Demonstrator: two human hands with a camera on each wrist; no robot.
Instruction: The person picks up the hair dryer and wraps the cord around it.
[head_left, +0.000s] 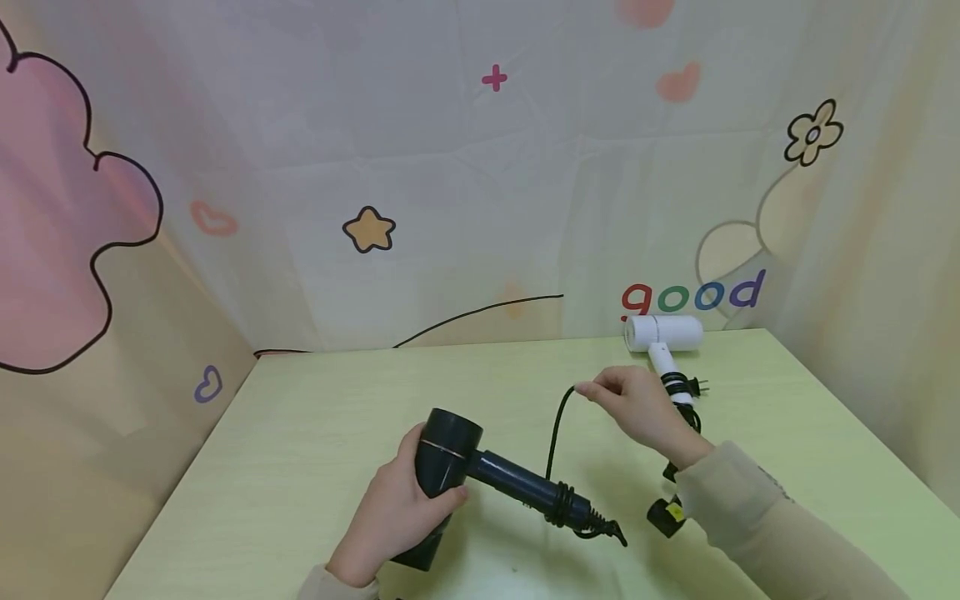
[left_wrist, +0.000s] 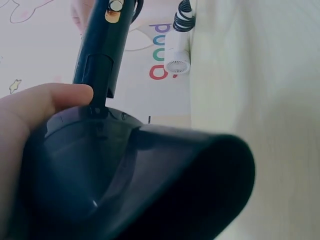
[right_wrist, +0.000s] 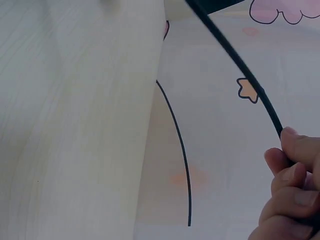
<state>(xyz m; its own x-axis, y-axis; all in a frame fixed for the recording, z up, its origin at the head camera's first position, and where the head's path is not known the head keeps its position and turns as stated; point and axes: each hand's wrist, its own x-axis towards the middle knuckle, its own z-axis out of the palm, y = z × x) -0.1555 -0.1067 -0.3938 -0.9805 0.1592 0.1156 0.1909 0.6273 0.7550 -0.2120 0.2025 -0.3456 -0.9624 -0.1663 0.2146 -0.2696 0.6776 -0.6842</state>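
My left hand (head_left: pixel 401 508) holds a dark hair dryer (head_left: pixel 442 450) round its barrel, thumb laid across the side. The dryer's handle (head_left: pixel 517 479) points to the right, and turns of black cord are wrapped round its lower end. In the left wrist view the dryer's wide nozzle (left_wrist: pixel 200 175) faces the camera side. With thumb and fingertips my right hand (head_left: pixel 637 408) pinches the black cord (head_left: pixel 557 429), pulling a length of it up from the handle. The right wrist view shows the cord (right_wrist: pixel 235 57) running into the curled fingers.
A white hair dryer (head_left: pixel 667 333) lies at the back right of the table (head_left: pixel 315 433), its black cord wound round the handle and its plug (head_left: pixel 699 387) sticking out. Below my right wrist is a black piece with a yellow label (head_left: pixel 664 517). A printed curtain (head_left: pixel 450 167) hangs behind.
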